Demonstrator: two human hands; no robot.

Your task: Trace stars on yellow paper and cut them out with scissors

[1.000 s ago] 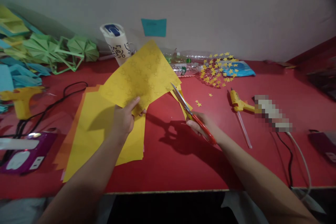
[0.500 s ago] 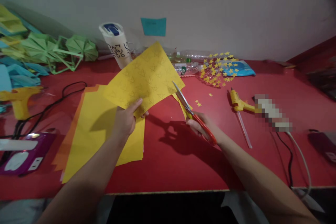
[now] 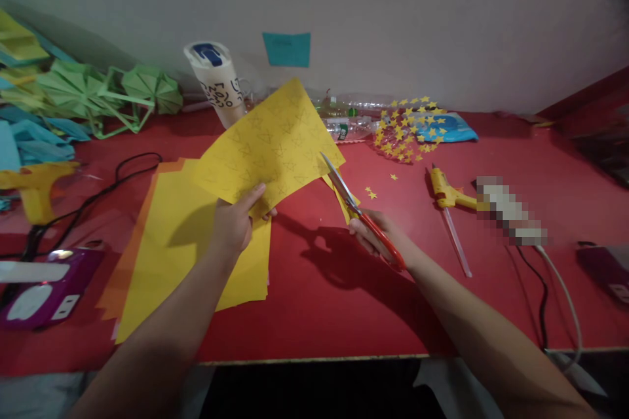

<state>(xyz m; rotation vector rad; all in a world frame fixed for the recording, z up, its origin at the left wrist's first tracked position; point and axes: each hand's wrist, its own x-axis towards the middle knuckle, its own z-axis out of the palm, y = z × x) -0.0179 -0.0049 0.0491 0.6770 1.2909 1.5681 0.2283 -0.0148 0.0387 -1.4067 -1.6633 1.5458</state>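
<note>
A sheet of yellow paper (image 3: 275, 137) with pencilled star outlines is pinched at its lower edge by my left hand (image 3: 238, 222). The thumb lies on top of the sheet and the fingers are mostly hidden under it. My right hand (image 3: 373, 232) is closed round a pair of red-handled scissors (image 3: 351, 203), whose blades point up and left at the sheet's right corner. Beneath the scissors, a smaller yellow paper piece (image 3: 343, 200) partly shows. A few cut-out stars (image 3: 372, 195) lie on the red table just beyond the right hand.
Yellow and orange sheets (image 3: 162, 242) are stacked at left. Glue guns (image 3: 445, 190) (image 3: 37, 186) lie on both sides, with cords. At the back stand a white tumbler (image 3: 219, 85), plastic bottles (image 3: 344, 127) and a star-covered clear piece (image 3: 405, 131). Green paper shapes (image 3: 83, 91) fill the back left.
Almost nothing differs. My hands, the sheet and the scissors keep nearly the same places, with only a tiny shift of the view.
</note>
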